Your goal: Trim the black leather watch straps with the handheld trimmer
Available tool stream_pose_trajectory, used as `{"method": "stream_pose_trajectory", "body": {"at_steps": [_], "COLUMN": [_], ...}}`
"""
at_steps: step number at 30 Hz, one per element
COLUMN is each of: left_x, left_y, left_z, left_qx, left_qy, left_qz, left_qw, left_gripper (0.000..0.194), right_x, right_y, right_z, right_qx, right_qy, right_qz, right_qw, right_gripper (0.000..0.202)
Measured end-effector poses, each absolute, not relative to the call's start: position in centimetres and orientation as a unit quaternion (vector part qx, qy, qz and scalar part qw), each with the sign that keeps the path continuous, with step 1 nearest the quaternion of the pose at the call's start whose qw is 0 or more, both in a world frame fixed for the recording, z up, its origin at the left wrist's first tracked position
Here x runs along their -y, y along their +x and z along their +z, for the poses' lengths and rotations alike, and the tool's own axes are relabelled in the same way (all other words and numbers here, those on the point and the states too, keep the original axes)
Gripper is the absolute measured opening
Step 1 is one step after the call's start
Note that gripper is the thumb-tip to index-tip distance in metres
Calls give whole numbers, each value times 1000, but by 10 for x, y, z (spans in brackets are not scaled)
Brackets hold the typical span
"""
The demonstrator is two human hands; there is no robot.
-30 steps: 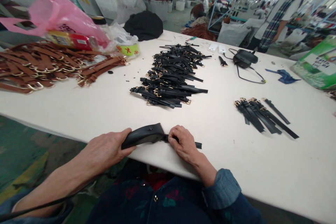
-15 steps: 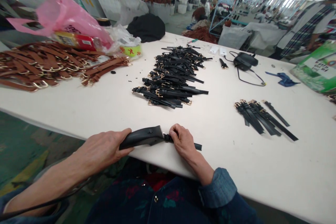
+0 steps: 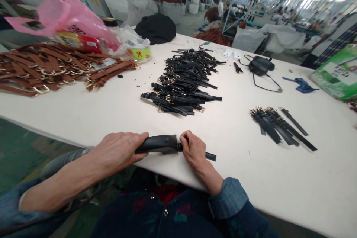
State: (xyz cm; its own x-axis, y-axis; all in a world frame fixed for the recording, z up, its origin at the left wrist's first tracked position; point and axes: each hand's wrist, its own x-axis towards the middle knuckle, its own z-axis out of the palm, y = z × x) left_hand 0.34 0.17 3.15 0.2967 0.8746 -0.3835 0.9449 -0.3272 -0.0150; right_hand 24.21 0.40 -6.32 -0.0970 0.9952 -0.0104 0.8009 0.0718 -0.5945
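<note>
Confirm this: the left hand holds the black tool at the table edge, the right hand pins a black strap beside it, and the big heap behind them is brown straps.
Not quite. In the head view the heap straight behind the hands is black straps; the brown straps lie far left. The rest holds: left hand on the black tool, right hand on a black strap.

- The left hand (image 3: 118, 152) grips a black handheld tool (image 3: 160, 144) at the near table (image 3: 111, 115) edge.
- The right hand (image 3: 193, 150) pins a black strap (image 3: 209, 156) against the tool's tip.
- A pile of black straps (image 3: 184, 81) lies farther back.
</note>
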Motion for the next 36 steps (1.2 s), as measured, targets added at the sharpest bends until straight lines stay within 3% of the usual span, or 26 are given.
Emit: {"method": "stream_pose_trajectory", "body": {"at_steps": [16,26,36], "left_x": [-24,-20,-20], "left_y": [16,0,16], "left_z": [39,34,40], "left_qx": [-554,-554,-563], "left_qy": [813,811,804], "left_qz": [-129,-146,-160], "left_qw": [125,117,107], "left_gripper": [31,39,35], "right_x": [-3,-4,0], "right_y": [243,242,248], "right_z": [-62,-62,-61], "right_qx": [681,683,663], "right_qy": [-656,-664,-616], "right_qz": [232,221,310], "right_qw": [226,208,293], "right_gripper": [18,20,21]}}
